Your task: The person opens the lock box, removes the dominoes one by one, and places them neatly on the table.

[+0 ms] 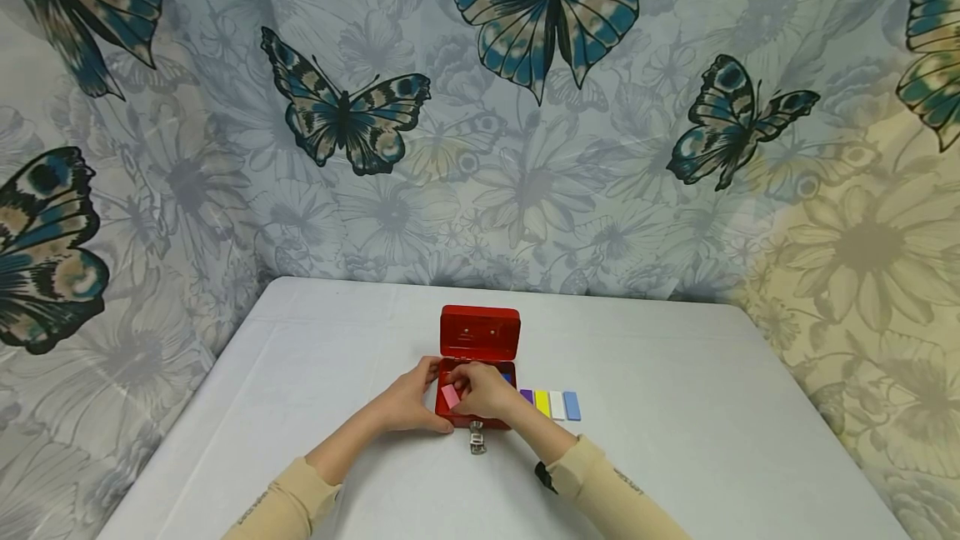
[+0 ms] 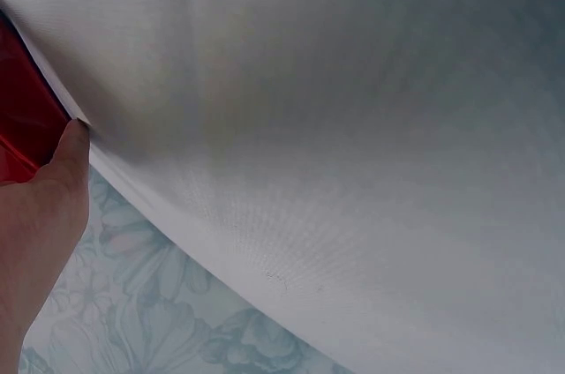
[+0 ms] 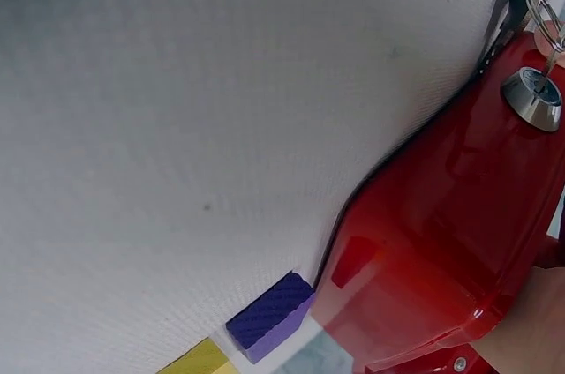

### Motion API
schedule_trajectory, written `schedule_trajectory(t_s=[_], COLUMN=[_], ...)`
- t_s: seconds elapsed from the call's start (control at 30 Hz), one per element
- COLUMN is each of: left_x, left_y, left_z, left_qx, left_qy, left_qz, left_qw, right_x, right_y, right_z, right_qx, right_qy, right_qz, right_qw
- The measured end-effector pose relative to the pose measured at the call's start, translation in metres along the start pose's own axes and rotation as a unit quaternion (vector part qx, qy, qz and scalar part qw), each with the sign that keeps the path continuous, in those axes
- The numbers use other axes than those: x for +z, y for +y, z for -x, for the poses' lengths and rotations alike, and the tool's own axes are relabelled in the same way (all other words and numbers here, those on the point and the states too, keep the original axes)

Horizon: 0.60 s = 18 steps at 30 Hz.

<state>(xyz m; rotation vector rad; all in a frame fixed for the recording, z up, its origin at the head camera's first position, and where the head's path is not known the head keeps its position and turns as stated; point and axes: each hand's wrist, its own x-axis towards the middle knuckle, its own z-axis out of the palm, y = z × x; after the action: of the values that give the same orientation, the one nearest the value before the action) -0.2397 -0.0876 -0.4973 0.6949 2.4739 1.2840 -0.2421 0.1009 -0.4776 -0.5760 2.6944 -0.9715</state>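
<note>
A small red cash box (image 1: 480, 333) stands on the table with its lid raised. My left hand (image 1: 408, 400) holds the box's left side, thumb by the front corner and fingers toward the back. In the left wrist view its thumb touches the red box wall (image 2: 26, 100). Over the box's interior, my right hand (image 1: 483, 390) pinches a pink block (image 1: 451, 395). A bit of blue (image 1: 507, 377) shows inside the box at the right; my right hand hides much of the inside. Keys (image 3: 512, 3) hang from the box's front lock (image 3: 534, 96).
To the right of the box, a row holds a purple block (image 3: 270, 317), a yellow block (image 1: 542, 403), a white block (image 1: 557, 405) and a blue block (image 1: 572, 406). A white cloth covers the table (image 1: 675, 440). Butterfly-patterned fabric (image 1: 525, 190) hangs behind it.
</note>
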Motion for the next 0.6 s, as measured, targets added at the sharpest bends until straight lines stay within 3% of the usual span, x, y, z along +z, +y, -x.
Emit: schedule_trajectory(t_s=[0.6], left_x=[0.0003], left_y=[-0.0009], left_z=[-0.0009], left_qx=[-0.001], left_qy=[-0.001], left_qz=[-0.003], left_qw=[1.0], right_x=[0.0008], right_y=[-0.0003], right_z=[0.003], right_qx=[-0.006], right_qy=[0.013], right_qz=[0.002], right_qw=[1.0])
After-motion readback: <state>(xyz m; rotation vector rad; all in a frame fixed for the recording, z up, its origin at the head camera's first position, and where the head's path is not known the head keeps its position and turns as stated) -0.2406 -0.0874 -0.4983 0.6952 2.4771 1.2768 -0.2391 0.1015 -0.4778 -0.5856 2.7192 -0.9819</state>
